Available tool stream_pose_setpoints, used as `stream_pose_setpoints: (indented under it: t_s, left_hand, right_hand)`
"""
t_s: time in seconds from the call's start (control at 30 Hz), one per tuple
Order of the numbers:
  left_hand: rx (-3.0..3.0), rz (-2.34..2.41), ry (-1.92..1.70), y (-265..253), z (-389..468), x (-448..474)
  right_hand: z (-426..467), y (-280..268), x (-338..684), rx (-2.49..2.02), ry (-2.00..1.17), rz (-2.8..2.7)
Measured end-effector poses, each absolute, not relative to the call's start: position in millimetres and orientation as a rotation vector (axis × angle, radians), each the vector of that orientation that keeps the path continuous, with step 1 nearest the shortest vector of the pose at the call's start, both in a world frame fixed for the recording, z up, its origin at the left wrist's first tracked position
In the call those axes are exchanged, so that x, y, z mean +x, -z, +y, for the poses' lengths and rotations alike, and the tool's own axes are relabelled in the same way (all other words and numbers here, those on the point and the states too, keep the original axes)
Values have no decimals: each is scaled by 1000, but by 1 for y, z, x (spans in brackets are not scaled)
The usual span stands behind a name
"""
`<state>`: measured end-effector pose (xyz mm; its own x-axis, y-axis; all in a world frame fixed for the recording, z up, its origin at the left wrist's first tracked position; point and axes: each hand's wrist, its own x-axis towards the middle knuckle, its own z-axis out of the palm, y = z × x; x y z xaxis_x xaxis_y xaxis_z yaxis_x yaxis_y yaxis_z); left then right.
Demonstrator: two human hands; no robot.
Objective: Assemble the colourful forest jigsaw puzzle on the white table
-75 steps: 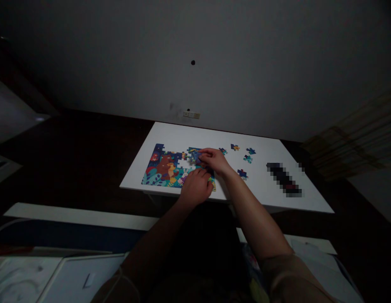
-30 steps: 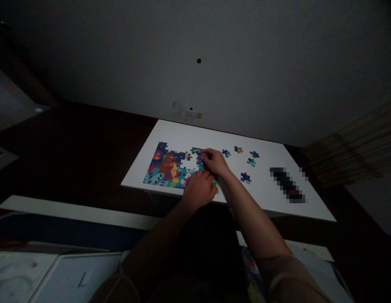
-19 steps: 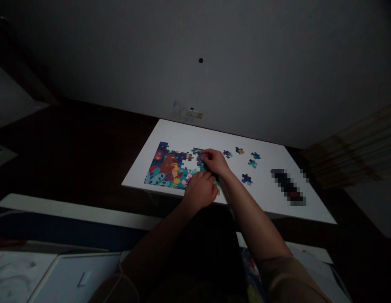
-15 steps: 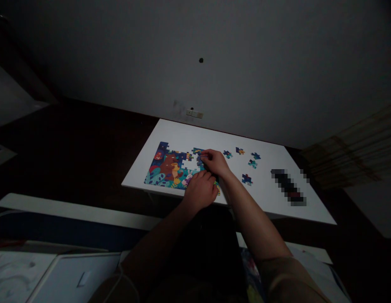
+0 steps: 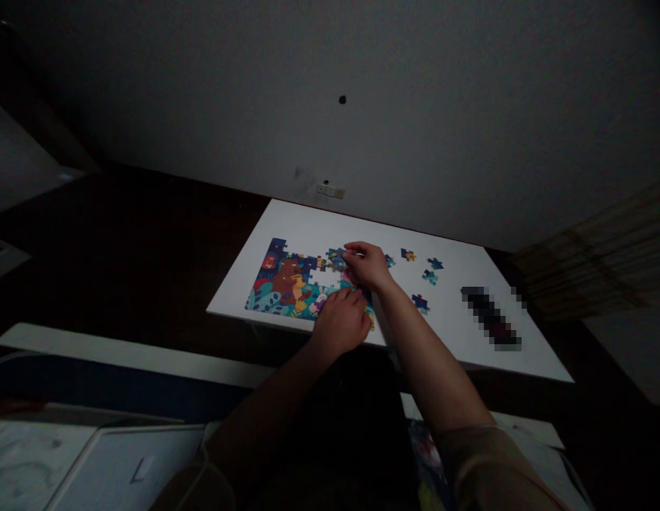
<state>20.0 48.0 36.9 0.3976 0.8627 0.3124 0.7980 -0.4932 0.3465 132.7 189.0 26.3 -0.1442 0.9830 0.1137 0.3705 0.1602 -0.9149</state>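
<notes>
A colourful jigsaw puzzle (image 5: 287, 280), partly joined, lies on the white table (image 5: 239, 270). It shows a brown bear, a rabbit and leaves, and white table shows through a gap right of the bear. At the puzzle's upper right, my right hand (image 5: 370, 264) pinches a dark blue puzzle piece (image 5: 337, 258) between thumb and fingertips. The hand covers part of the puzzle's right side. My left hand (image 5: 341, 318) rests palm down on the lower right part, fingers stretched over the joined pieces.
Several loose puzzle pieces (image 5: 420, 303) are spread to the right of my right hand. Farther right on the table lies a dark blurred-out object (image 5: 490, 317). A wall with a socket (image 5: 331, 190) stands behind the table.
My right hand has lifted slightly up and back from the puzzle, with the blue piece now at its fingertips and tilted. My left hand stays in place.
</notes>
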Motion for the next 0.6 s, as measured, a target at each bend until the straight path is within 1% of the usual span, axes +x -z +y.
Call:
stream_pose_setpoints:
  t_s: [0.1, 0.3, 0.43, 0.6]
  left_hand:
    - [2510, 1511, -680, -38, 48, 20]
    - [2521, 1519, -689, -38, 47, 19]
    - [2504, 1517, -703, -36, 49, 19]
    - [2490, 1503, -689, -35, 50, 19]
  right_hand:
    - [212, -32, 125, -1238, -984, -1665]
    - [252, -37, 102, -1189, -959, -1947]
    - [261, -35, 94, -1229, -892, -2105]
    - [260, -36, 93, -1234, -875, -2127]
